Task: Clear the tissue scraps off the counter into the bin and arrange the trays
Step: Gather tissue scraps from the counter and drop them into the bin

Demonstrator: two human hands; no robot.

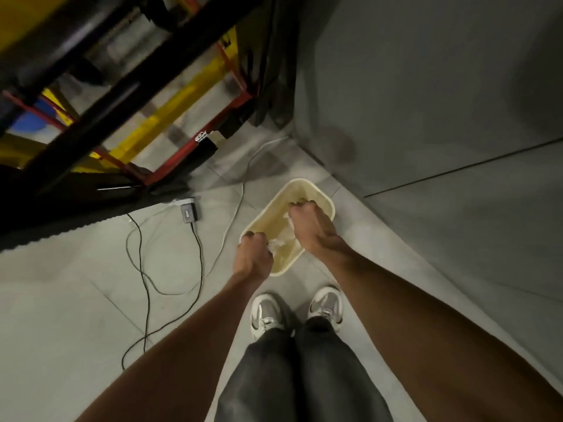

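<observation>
Below, crumpled tissue [277, 244], rounded cream bin [308, 181]

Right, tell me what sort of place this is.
Probably a workshop or industrial back room, not a home: a grey tiled floor, a black, red and yellow metal frame, and loose cables trailing to a power adapter.
</observation>
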